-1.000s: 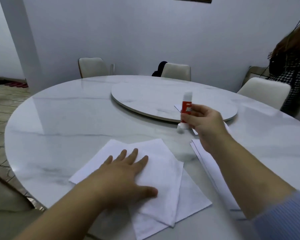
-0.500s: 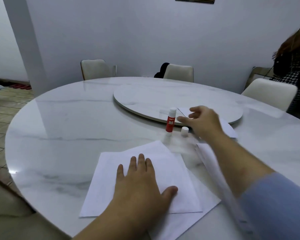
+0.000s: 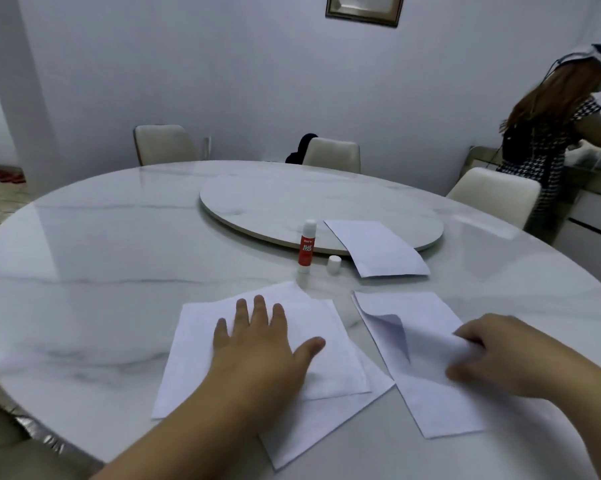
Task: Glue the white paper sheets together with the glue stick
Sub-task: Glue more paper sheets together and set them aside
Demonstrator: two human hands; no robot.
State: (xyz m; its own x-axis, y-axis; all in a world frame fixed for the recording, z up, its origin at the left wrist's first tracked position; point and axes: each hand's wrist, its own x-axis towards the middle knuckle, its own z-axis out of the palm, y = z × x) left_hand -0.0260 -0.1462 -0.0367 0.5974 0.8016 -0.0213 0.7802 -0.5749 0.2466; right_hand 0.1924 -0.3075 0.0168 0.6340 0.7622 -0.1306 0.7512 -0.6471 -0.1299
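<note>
Two overlapping white sheets (image 3: pixel 195 358) lie on the near part of the marble table, and my left hand (image 3: pixel 261 348) presses flat on the upper one. To their right is a stack of white sheets (image 3: pixel 427 389); my right hand (image 3: pixel 499 358) pinches the top sheet, whose far corner curls up. The red and white glue stick (image 3: pixel 306 249) stands upright and uncapped beyond the sheets, with its white cap (image 3: pixel 334 264) beside it. Another white sheet (image 3: pixel 375 249) lies half on the turntable.
A round marble turntable (image 3: pixel 274 199) sits in the table's middle. White chairs (image 3: pixel 332 155) stand around the far side. A person in a checked top (image 3: pixel 548 147) stands at a counter at the right.
My right hand let go of the glue stick, which now stands on the table, and came back to pinch the top sheet of the right stack. My left hand stayed pressing on the left sheets.
</note>
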